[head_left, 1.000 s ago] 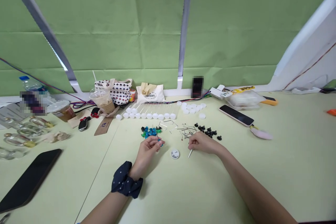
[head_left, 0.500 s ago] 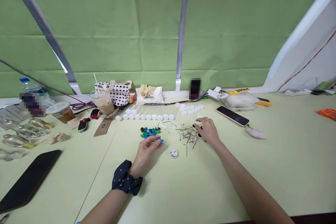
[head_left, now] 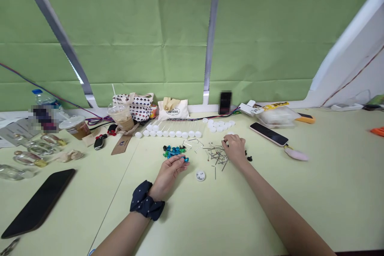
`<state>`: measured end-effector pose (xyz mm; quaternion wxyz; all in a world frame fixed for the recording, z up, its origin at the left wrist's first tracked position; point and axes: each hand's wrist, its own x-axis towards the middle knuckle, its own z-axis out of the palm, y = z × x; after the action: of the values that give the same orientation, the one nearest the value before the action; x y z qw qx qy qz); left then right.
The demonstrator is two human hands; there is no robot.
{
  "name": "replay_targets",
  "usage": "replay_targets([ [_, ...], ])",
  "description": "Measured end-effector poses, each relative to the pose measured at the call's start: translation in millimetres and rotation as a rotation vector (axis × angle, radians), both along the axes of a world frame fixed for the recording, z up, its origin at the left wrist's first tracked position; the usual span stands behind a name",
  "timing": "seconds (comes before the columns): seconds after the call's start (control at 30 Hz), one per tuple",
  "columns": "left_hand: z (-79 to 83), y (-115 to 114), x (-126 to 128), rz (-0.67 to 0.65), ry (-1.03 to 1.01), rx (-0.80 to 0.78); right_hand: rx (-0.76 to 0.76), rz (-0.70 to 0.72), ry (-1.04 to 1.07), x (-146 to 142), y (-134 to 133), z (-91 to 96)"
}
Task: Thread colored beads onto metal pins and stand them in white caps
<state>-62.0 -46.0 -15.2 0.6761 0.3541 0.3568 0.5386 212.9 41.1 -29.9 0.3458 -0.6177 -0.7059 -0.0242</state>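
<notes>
My left hand (head_left: 169,172) rests on the table with its fingers pinched on a small blue bead, just below a heap of blue and green beads (head_left: 173,151). My right hand (head_left: 235,148) reaches forward over several small black caps (head_left: 248,157), fingers curled down onto them; what they hold is hidden. A pile of metal pins (head_left: 216,154) lies just left of that hand. A small white round cap (head_left: 200,175) sits between my hands. A dark dotted scrunchie (head_left: 146,205) is on my left wrist.
A row of clear tubes with white caps (head_left: 169,132) and loose white caps (head_left: 219,125) lie behind the beads. Phones lie at the left (head_left: 39,202) and right (head_left: 269,133). Drink cups (head_left: 120,114), bags, a car key (head_left: 99,142) and small glass bottles (head_left: 30,150) crowd the back left.
My right hand let go of a pin near the white cap and moved forward to the black caps. My left hand stayed in place, pinched on the blue bead.
</notes>
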Motion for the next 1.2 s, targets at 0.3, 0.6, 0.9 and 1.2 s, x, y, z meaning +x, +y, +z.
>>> replay_targets([
  [0.3, -0.1, -2.1, 3.2, -0.009, 0.020, 0.053, -0.507, 0.629, 0.729, -71.9, -70.5, 24.8],
  [0.6, -1.7, -3.6, 6.9, -0.032, 0.111, 0.114, -0.344, 0.643, 0.669, -89.5, -86.5, 24.3],
  [0.9, 0.4, -4.6, 6.1, 0.011, 0.201, 0.183, -0.204, 0.686, 0.566, -84.5, -84.0, 19.9],
  [1.2, 1.8, -5.5, 6.6, 0.019, 0.173, 0.158, -0.275, 0.700, 0.745, -85.0, -85.5, 19.7],
])
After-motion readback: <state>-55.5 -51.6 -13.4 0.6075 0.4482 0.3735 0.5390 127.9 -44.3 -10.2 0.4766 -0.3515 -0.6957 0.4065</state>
